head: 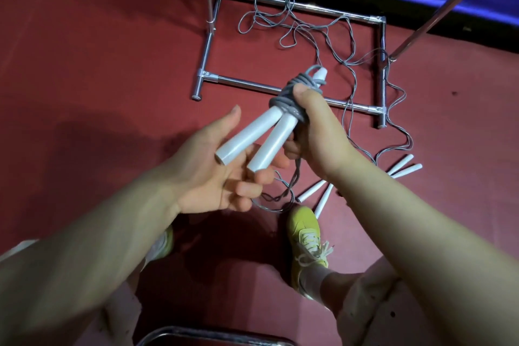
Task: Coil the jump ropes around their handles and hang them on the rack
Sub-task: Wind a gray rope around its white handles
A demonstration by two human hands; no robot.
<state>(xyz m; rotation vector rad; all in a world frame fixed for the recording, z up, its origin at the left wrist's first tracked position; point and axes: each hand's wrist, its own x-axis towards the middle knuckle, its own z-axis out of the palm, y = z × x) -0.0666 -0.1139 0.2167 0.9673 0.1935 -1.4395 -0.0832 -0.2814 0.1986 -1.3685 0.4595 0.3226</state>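
Our right hand [314,121] grips the coiled handles [252,140] at centre frame, butts angled lower left onto our open left hand [224,166] (rack [280,90] beyond).

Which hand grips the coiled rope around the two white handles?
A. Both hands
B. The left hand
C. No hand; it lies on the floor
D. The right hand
D: the right hand curls round the coiled rope on the handles, while the left hand lies open under their free ends.
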